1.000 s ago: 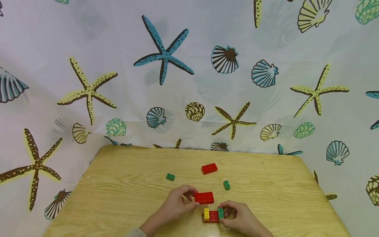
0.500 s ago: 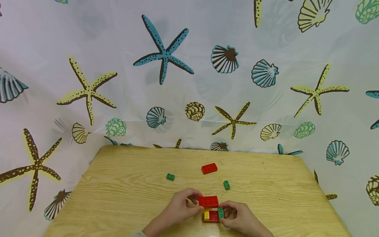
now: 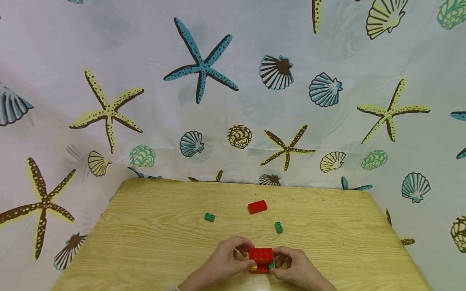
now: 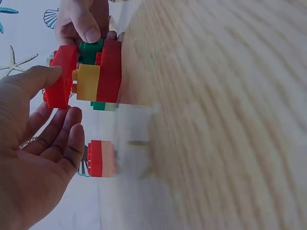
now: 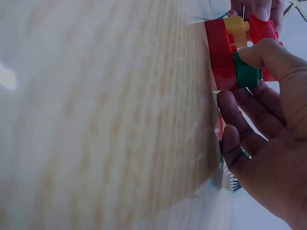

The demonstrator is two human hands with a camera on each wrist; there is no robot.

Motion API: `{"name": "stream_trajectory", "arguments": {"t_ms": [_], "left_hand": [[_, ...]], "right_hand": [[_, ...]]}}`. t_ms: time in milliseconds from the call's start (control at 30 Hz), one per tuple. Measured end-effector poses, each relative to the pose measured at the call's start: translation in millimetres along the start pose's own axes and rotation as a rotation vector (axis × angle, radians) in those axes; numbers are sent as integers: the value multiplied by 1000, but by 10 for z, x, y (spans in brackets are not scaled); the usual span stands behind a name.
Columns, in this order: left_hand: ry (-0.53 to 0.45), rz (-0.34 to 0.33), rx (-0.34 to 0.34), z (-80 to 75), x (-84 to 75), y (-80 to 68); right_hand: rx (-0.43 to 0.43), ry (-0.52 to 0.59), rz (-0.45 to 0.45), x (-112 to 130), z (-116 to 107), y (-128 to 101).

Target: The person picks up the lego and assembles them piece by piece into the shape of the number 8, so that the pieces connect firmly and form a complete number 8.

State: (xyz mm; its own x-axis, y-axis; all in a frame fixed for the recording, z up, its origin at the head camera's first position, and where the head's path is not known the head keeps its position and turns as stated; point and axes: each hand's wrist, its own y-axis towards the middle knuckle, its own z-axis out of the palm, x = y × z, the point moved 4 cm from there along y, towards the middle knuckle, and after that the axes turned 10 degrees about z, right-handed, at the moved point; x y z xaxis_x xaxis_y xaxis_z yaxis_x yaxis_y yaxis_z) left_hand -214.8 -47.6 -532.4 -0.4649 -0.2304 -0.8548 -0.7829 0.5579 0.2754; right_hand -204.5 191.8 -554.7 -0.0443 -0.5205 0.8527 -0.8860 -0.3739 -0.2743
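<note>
**Top red brick lowered onto the small stack, not yet seated**

We see our left hand (image 3: 227,258) pinching a red brick (image 3: 260,255) between thumb and fingers, holding it just over the little block stack (image 3: 260,267) at the near edge of the wooden table (image 3: 153,242). Our right hand (image 3: 295,268) steadies that stack, thumb and forefinger curled round the green brick (image 5: 246,73) at its right end.

In the left wrist view the stack reads clearly: a red base brick (image 4: 110,71) lies flat on the table, with a yellow brick (image 4: 88,82) and the green one side by side on top of it. The held red brick sits over their studs, touching or very nearly so. It looks slightly tilted, with a sliver of gap on the yellow side, though the blur at this angle keeps us from being sure.

So we judge the work as well along: base and middle layer are together, and the top brick is in place above them but seems not yet pressed home. What is left here, as far as we can tell, is to square it up and push it down.

Loose pieces lie farther out on the table: another red brick (image 3: 257,207) and two small green bricks (image 3: 209,217) (image 3: 278,227), all well apart from our hands.
</note>
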Motion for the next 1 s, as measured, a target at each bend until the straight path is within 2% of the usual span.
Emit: {"name": "stream_trajectory", "arguments": {"t_ms": [400,733,1000], "left_hand": [[-19,-5,38,59,-34,13],[16,-3,67,84,-34,41],[25,0,63,93,-25,42]], "right_hand": [[1,13,-19,8,4,-4],[-4,6,-2,4,0,1],[3,34,15,17,-8,2]]}}
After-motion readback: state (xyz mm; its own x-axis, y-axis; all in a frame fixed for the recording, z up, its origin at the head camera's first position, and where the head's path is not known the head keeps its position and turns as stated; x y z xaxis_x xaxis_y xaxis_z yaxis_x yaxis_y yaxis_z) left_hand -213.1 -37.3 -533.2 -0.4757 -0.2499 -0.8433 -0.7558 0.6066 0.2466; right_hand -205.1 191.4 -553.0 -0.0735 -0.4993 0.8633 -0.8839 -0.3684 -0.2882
